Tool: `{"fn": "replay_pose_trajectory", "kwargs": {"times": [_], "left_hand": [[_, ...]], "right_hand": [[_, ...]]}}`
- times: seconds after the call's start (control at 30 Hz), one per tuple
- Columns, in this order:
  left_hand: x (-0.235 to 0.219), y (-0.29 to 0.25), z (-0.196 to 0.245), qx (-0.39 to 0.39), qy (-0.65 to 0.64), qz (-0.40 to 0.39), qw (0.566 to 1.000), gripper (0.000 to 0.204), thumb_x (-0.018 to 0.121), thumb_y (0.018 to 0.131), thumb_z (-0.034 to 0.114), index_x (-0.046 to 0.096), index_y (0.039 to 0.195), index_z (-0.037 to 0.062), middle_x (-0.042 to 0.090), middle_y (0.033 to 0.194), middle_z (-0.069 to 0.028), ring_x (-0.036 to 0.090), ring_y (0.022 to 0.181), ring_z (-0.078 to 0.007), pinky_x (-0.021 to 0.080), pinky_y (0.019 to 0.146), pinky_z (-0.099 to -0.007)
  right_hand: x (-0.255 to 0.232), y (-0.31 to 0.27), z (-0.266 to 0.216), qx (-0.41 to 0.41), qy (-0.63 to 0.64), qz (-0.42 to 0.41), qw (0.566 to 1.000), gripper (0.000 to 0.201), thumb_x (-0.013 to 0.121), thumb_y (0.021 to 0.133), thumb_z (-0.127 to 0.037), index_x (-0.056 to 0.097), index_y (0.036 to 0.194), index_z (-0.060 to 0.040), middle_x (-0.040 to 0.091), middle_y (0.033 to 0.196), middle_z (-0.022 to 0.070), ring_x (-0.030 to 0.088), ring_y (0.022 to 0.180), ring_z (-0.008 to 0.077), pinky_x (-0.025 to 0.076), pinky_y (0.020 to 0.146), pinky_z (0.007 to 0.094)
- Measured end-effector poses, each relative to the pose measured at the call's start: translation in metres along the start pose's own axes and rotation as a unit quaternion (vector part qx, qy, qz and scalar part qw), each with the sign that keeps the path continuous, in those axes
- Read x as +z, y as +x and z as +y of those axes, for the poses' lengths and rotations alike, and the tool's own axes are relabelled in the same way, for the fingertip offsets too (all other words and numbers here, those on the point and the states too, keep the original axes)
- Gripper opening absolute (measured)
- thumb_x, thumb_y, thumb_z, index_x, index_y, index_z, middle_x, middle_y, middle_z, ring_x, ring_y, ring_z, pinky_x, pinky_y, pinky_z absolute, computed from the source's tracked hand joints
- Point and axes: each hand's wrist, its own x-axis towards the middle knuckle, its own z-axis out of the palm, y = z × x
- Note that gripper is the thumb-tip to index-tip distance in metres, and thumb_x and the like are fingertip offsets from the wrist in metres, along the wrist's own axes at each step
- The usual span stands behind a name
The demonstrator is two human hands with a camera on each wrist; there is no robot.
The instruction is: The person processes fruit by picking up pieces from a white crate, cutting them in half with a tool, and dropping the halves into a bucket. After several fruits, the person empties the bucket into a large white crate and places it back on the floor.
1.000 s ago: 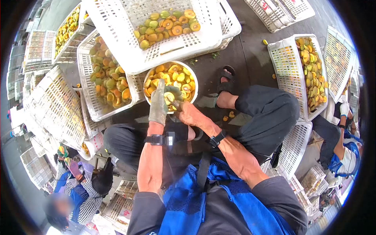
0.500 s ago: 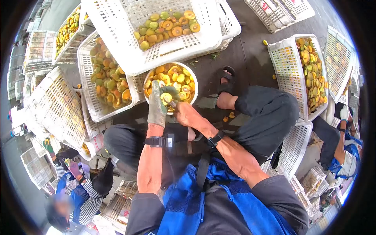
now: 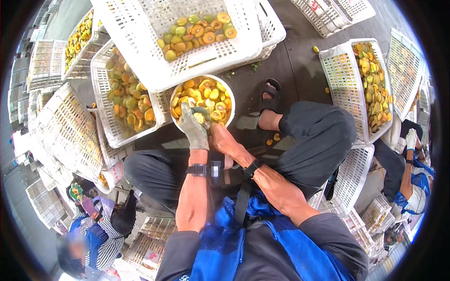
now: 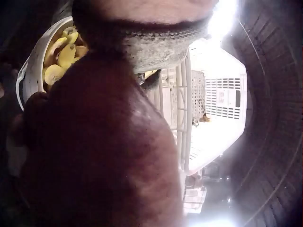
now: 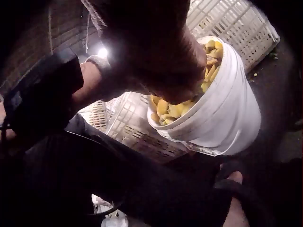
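My left hand (image 3: 194, 130), in a grey-green work glove, holds a yellow peach half (image 3: 200, 118) cut side up over the near rim of a white bucket (image 3: 233, 111). My bare right hand (image 3: 223, 139) meets it from the right, fingers curled round a small metal tool. The tool's tip is at the fruit, but the fingers hide most of it. Yellow peach halves (image 3: 206, 91) fill the bucket almost to its rim. In the right wrist view the bucket (image 5: 232, 116) stands upright beyond the dark right hand (image 5: 151, 56).
A white crate (image 3: 161, 79) with some peach halves stands just behind the bucket. Fuller crates are at left (image 3: 101, 100) and right (image 3: 340, 77). A sandalled foot (image 3: 268, 117) is right of the bucket. Other people work at lower left (image 3: 98, 229) and far right (image 3: 412, 178).
My left forearm has shifted right and the gloved hand now slants up to the left. Both hands stay together at the peach half. The metal tool shows less than before.
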Motion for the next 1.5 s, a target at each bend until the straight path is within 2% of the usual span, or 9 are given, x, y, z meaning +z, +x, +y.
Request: {"fn": "replay_pose_trajectory", "kwargs": {"times": [0.07, 0.27, 0.5, 0.7, 0.97, 1.17, 1.33, 1.47, 1.5], "left_hand": [[0.004, -0.004, 0.004, 0.004, 0.029, 0.005, 1.000, 0.058, 0.051, 0.105, 0.049, 0.066, 0.075, 0.0024, 0.064, 0.063, -0.0081, 0.058, 0.049, -0.0165, 0.047, 0.045, -0.0274], [-0.004, -0.009, 0.030, 0.007, 0.112, -0.098, 0.989, 0.055, 0.054, 0.105, 0.045, 0.065, 0.071, 0.0027, 0.063, 0.061, -0.0070, 0.057, 0.048, -0.0138, 0.044, 0.045, -0.0269], [-0.014, -0.010, 0.035, -0.045, 0.088, -0.148, 0.984, 0.042, 0.059, 0.103, 0.040, 0.068, 0.080, 0.0062, 0.065, 0.067, -0.0034, 0.058, 0.055, -0.0110, 0.045, 0.051, -0.0241], [-0.003, -0.025, 0.044, -0.073, 0.042, -0.150, 0.985, 0.034, 0.063, 0.101, 0.037, 0.066, 0.084, 0.0082, 0.064, 0.074, -0.0008, 0.058, 0.057, -0.0076, 0.046, 0.049, -0.0229], [-0.042, 0.024, 0.080, 0.117, 0.100, 0.018, 0.988, 0.052, 0.049, 0.104, 0.046, 0.068, 0.080, 0.0050, 0.063, 0.063, -0.0045, 0.058, 0.051, -0.0151, 0.046, 0.048, -0.0289], [-0.098, 0.061, 0.153, 0.343, 0.266, 0.179, 0.883, 0.030, 0.062, 0.101, 0.021, 0.072, 0.109, -0.0066, 0.071, 0.101, -0.0114, 0.064, 0.086, -0.0178, 0.052, 0.076, -0.0312], [-0.099, 0.057, 0.136, 0.382, 0.419, 0.066, 0.821, 0.030, 0.067, 0.099, 0.023, 0.072, 0.111, -0.0040, 0.074, 0.101, -0.0104, 0.067, 0.088, -0.0173, 0.054, 0.081, -0.0328], [-0.042, 0.010, 0.084, 0.197, 0.454, -0.115, 0.862, 0.032, 0.067, 0.097, 0.029, 0.075, 0.114, 0.0027, 0.075, 0.095, -0.0092, 0.067, 0.081, -0.0164, 0.053, 0.079, -0.0316], [-0.040, 0.014, 0.061, 0.283, 0.492, -0.151, 0.809, 0.031, 0.069, 0.096, 0.030, 0.076, 0.111, 0.0047, 0.076, 0.100, -0.0115, 0.070, 0.089, -0.0200, 0.054, 0.084, -0.0348]], "right_hand": [[0.005, 0.000, 0.011, -0.039, 0.080, 0.012, 0.996, 0.014, 0.064, 0.085, -0.005, 0.053, 0.090, 0.0037, 0.061, 0.070, 0.0199, 0.061, 0.062, 0.0434, 0.048, 0.056, 0.0471], [-0.044, 0.004, -0.046, 0.224, 0.392, -0.250, 0.856, 0.014, 0.066, 0.089, -0.012, 0.056, 0.080, -0.0049, 0.051, 0.061, -0.0018, 0.046, 0.046, 0.0115, 0.037, 0.042, 0.0319], [-0.044, -0.006, -0.049, 0.286, 0.518, -0.315, 0.742, 0.015, 0.068, 0.092, -0.012, 0.053, 0.089, -0.0117, 0.043, 0.057, -0.0051, 0.039, 0.041, 0.0055, 0.031, 0.038, 0.0256], [-0.050, -0.002, -0.056, 0.258, 0.418, -0.324, 0.809, 0.015, 0.067, 0.093, -0.011, 0.053, 0.087, -0.0087, 0.040, 0.057, -0.0063, 0.035, 0.041, 0.0048, 0.025, 0.038, 0.0253], [-0.045, -0.009, -0.023, 0.282, 0.313, -0.181, 0.889, 0.011, 0.070, 0.088, -0.009, 0.061, 0.083, -0.0047, 0.049, 0.060, -0.0038, 0.039, 0.043, 0.0063, 0.026, 0.039, 0.0263], [-0.078, 0.003, -0.041, 0.277, 0.301, -0.100, 0.907, 0.015, 0.065, 0.088, -0.015, 0.059, 0.076, -0.0068, 0.045, 0.055, -0.0035, 0.037, 0.042, 0.0064, 0.027, 0.040, 0.0291], [-0.087, 0.009, -0.036, 0.294, 0.386, -0.161, 0.860, 0.024, 0.066, 0.090, -0.014, 0.052, 0.071, -0.0109, 0.038, 0.053, -0.0060, 0.033, 0.041, 0.0066, 0.024, 0.040, 0.0282], [-0.088, 0.008, -0.027, 0.296, 0.412, -0.133, 0.851, 0.023, 0.066, 0.091, -0.013, 0.053, 0.072, -0.0104, 0.041, 0.054, -0.0049, 0.036, 0.041, 0.0075, 0.024, 0.040, 0.0281], [-0.090, 0.008, -0.024, 0.286, 0.389, -0.118, 0.868, 0.023, 0.066, 0.090, -0.013, 0.053, 0.072, -0.0100, 0.042, 0.055, -0.0044, 0.037, 0.041, 0.0078, 0.025, 0.039, 0.0282]]}}
